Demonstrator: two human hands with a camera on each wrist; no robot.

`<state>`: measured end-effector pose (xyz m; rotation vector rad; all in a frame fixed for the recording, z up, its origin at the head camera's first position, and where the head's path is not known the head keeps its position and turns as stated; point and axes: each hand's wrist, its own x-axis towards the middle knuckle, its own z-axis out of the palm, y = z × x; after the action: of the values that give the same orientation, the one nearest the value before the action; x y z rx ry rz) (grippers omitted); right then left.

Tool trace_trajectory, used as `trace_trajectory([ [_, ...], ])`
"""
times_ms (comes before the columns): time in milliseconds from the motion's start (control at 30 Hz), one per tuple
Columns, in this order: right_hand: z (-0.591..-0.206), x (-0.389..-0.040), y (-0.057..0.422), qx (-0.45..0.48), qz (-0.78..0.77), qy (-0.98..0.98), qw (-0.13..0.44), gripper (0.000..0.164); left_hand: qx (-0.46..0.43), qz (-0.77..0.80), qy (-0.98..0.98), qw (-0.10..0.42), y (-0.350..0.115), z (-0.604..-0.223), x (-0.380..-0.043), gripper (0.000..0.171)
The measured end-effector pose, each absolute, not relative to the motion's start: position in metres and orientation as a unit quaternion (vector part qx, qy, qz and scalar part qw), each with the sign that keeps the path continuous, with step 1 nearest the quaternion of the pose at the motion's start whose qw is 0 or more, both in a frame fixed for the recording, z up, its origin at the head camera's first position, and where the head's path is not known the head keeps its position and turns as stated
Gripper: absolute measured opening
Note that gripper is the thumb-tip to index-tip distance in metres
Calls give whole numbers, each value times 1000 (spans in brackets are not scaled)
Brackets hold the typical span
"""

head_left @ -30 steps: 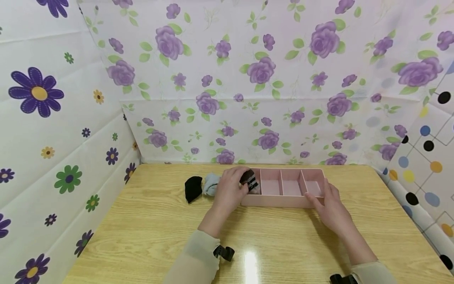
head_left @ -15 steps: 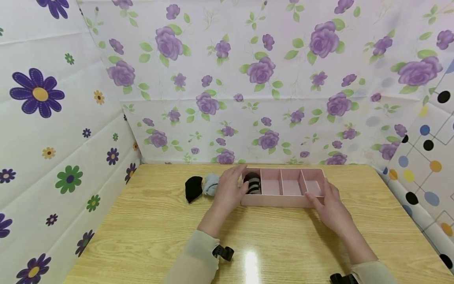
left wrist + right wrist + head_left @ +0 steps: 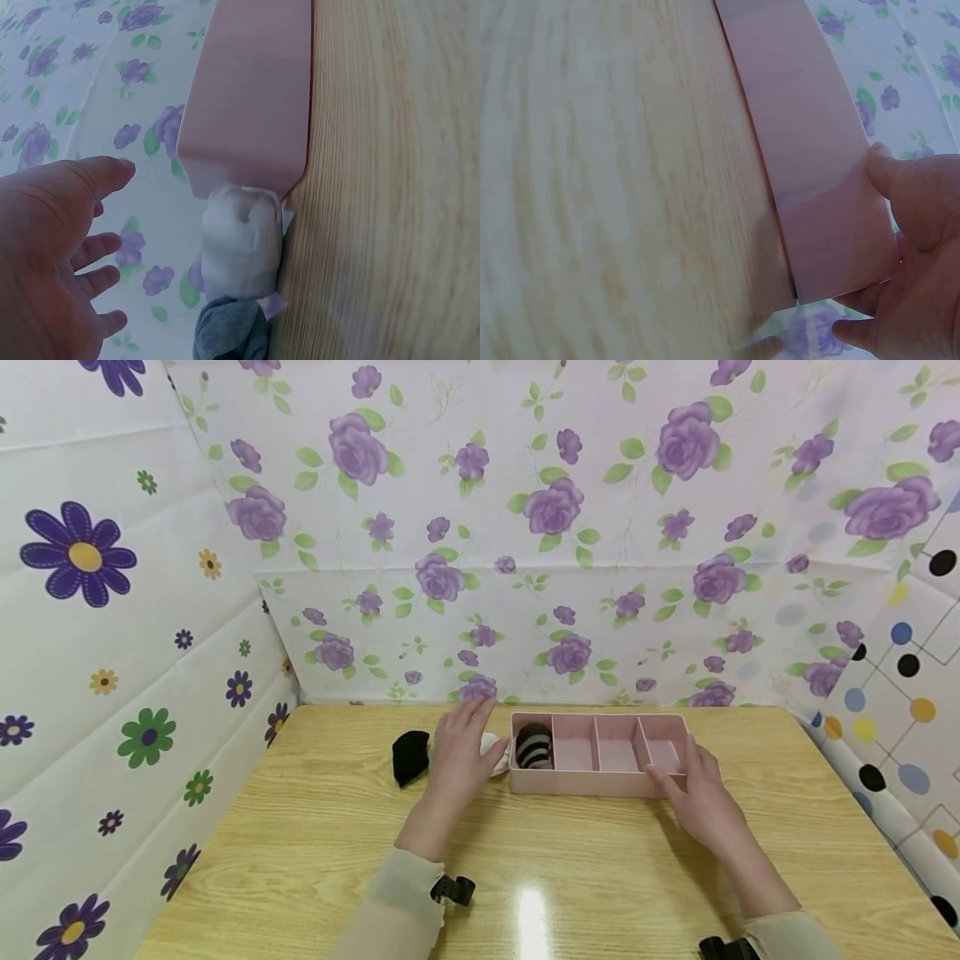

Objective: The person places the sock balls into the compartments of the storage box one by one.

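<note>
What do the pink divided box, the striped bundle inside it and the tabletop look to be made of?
Pink box: probably plastic, matte, judging by its smooth, evenly coloured, thin walls.
Striped bundle: likely soft fabric, dull, by its rounded, bunched shape; any weave is too small to see.
Tabletop: wood or wood-look laminate, slightly glossy, as the grain lines and bright reflection suggest.

Versus one second ago, the left-hand grip (image 3: 456, 755) is off the striped bundle (image 3: 534, 748), now lying in the leftmost compartment of the pink box (image 3: 597, 784), and stands further left, exposing a white bundle (image 3: 241, 244) beside the box while mostly covering the grey-blue bundle (image 3: 229, 334) in head view.
</note>
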<state>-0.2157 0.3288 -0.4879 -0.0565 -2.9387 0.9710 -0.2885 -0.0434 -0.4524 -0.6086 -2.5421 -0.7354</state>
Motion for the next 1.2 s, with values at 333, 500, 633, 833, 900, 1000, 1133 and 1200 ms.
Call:
trace_trajectory([
  [333, -489, -215, 330, -17, 316, -948, 22, 104, -188, -214, -949, 133, -54, -456, -287, 83],
  [500, -488, -215, 330, -17, 316, -948, 22, 105, -175, -194, -960, 101, -56, -464, -288, 90],
  [633, -488, -216, 330, -17, 317, -948, 26, 105, -167, -188, -965, 78, -58, -472, -290, 93],
  [833, -488, -216, 329, -19, 319, -947, 26, 104, -169, -172, -969, 59, -60, -480, -292, 95],
  [900, -488, -215, 329, -19, 319, -947, 27, 104, -169, -171, -969, 55, -60, -483, -293, 95],
  [1000, -489, -215, 329, -18, 320, -947, 29, 104, -174, -171, -968, 51, -62, -486, -294, 93],
  [1133, -490, -216, 329, -16, 318, -947, 32, 104, -180, -171, -967, 50, -63, -488, -294, 90],
  [1200, -489, -216, 329, -16, 316, -948, 32, 104, -179, -172, -967, 49, -64, -489, -295, 90],
])
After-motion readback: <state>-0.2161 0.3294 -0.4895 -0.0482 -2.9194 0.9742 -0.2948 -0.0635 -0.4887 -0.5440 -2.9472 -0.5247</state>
